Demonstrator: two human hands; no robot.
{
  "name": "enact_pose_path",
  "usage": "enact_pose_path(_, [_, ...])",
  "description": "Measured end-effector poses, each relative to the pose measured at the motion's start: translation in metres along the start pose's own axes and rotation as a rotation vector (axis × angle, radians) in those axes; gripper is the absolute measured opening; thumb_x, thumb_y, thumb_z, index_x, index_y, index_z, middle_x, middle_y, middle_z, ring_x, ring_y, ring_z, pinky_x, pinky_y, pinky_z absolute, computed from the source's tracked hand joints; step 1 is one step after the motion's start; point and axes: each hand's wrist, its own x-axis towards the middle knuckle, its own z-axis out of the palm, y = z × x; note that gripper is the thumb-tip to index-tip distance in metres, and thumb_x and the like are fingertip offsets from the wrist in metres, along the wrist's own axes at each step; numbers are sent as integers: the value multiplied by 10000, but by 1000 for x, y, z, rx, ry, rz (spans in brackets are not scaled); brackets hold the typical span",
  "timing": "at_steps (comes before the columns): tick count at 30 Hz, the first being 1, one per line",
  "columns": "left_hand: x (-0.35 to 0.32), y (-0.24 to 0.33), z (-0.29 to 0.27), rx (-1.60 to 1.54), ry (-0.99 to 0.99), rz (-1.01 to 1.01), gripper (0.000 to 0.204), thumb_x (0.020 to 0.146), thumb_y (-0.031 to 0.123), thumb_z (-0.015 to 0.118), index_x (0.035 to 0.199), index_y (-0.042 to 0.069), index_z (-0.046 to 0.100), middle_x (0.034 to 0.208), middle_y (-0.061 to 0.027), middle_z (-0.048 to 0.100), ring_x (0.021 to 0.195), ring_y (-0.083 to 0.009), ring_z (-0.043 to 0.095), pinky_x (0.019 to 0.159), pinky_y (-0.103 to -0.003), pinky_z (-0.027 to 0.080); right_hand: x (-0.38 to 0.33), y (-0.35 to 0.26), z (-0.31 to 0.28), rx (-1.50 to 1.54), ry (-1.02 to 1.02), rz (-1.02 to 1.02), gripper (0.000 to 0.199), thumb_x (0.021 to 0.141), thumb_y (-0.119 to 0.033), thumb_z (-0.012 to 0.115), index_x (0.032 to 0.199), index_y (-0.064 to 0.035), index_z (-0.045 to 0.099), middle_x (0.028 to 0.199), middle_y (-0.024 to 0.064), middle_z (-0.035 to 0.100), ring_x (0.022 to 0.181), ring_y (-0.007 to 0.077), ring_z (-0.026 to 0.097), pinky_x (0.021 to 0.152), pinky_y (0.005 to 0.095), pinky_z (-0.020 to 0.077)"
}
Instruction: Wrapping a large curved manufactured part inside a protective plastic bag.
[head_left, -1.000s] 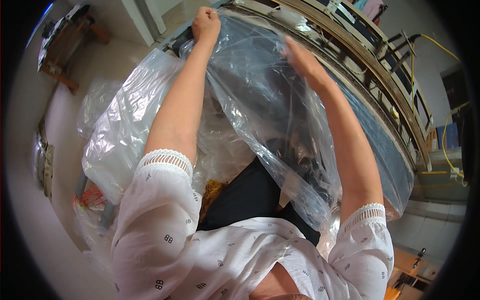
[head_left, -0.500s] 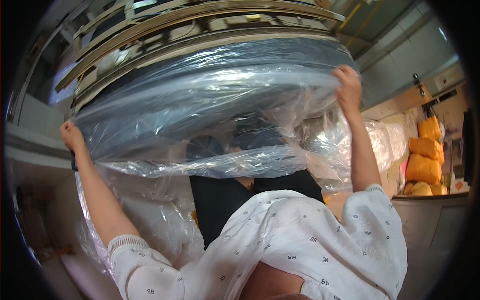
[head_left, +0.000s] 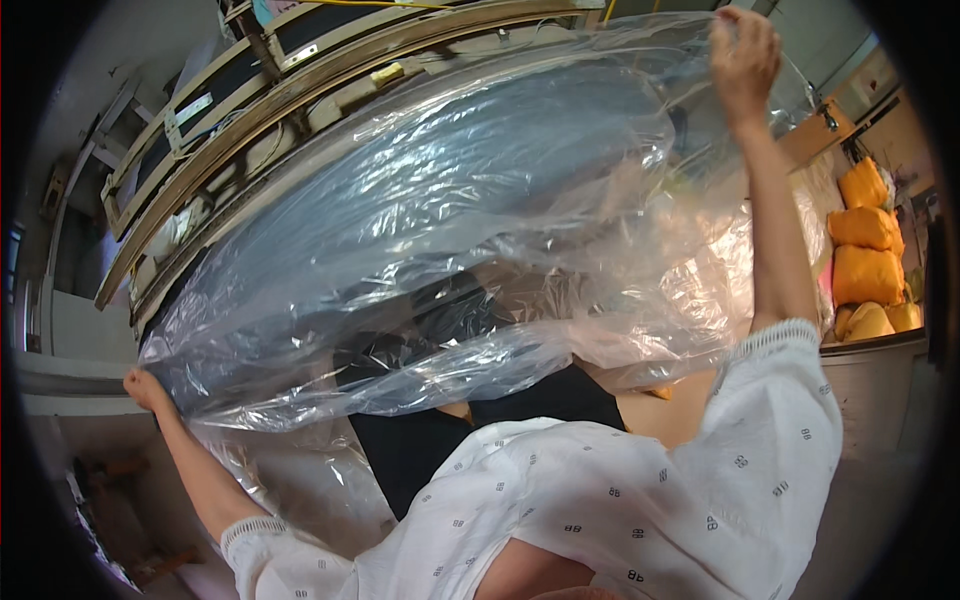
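Observation:
A large clear plastic sheet [head_left: 400, 190] spreads in front of me, wrinkled and shiny, between my two outstretched arms. Its left edge is pinched in my left hand [head_left: 146, 388], fingers closed. Up at the far right, my right hand [head_left: 745, 60] grips the sheet's far corner, raised high with fingers bent around the film. Dark material shows through the plastic beneath it, along a long padded-looking surface. The near edge of the sheet drapes over my lap, above black trousers [head_left: 545, 400].
A wooden frame with long rails [head_left: 330, 85] runs along the far side. Stacked orange bundles [head_left: 868, 270] stand at the right. More crumpled clear plastic [head_left: 300, 470] hangs at my left side. A small black device [head_left: 829, 118] sits at a wooden edge, far right.
My right hand has swung up and farther right, drawing the sheet's far corner with it. My left hand has come down nearer to me, still holding the edge. The view has shifted somewhat.

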Motion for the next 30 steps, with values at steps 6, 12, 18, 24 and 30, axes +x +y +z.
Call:
enact_pose_path(6, [13,-65,-45,231,-100,77,309,883,302,486,1034,41,553,1035,-187,604,953,-371,565,825,-419,429,-157,-3,93,238,-799,283,513,877,-462,461,1255,-117,492,1302,145,466,1212,331,421,977,416,350])
enact_pose_path(12, [4,-46,-43,281,-150,239,319,887,287,473,1034,10,527,1023,-206,591,959,-386,549,828,-418,419,-161,30,118,151,-959,388,573,880,-524,407,1328,-167,432,1375,137,400,1248,346,383,1018,449,302])
enact_pose_path(18, [26,-59,-58,184,-72,89,343,880,283,512,1059,-7,554,1041,-192,600,932,-339,567,836,-372,433,-107,-99,59,787,-991,74,465,943,-333,379,1320,-64,414,1386,128,380,1275,278,358,1047,470,264])
enact_pose_path(24, [58,-103,-124,-298,-117,-149,310,872,244,587,1052,-7,570,1039,-124,616,916,-222,583,818,-318,461,-112,-140,56,671,-981,-87,471,943,-298,381,1358,-76,365,1416,105,348,1328,264,287,1091,458,189])
enact_pose_path(30, [36,-90,-244,-838,-434,-298,261,876,190,617,1087,52,545,981,-48,620,880,-159,584,806,-282,470,-109,-137,74,728,-889,-113,409,913,-290,479,1259,-72,487,1398,87,383,1270,266,373,1033,399,305])
